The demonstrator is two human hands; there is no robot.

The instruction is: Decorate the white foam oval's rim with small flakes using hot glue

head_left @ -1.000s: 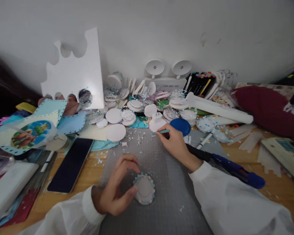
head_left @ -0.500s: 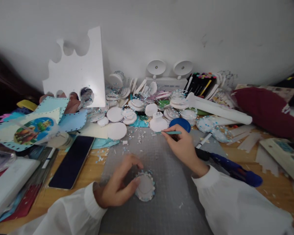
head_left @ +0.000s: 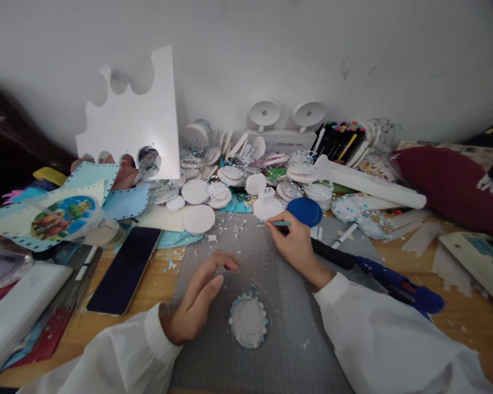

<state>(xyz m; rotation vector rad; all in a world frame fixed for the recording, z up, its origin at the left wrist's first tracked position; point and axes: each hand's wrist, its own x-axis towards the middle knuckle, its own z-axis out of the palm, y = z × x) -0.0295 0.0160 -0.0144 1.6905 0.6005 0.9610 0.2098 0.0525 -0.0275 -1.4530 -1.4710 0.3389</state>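
Observation:
My right hand [head_left: 294, 244] pinches a slim teal tool [head_left: 281, 223], perhaps tweezers. Its thin tip points left, close to the front edge of a white disc [head_left: 268, 208] that carries a small white block. Fingers apart and holding nothing, my left hand [head_left: 203, 295] hovers over the grey mat [head_left: 287, 339]. Just right of it lies a round white piece [head_left: 248, 322] rimmed with small blue and white bits. White crumbs and scraps are scattered on the mat between my hands and the discs.
Stacks of white discs [head_left: 197, 219] line the back, with a blue disc [head_left: 304, 211] among them. A black phone [head_left: 125, 270] lies left. A glue gun with a blue handle [head_left: 398, 282] lies beside my right forearm. A cut-out white board [head_left: 135, 120] leans on the wall.
My left hand has drawn back to the left, off the rimmed round piece. My right hand has shifted slightly left and still holds the teal tool.

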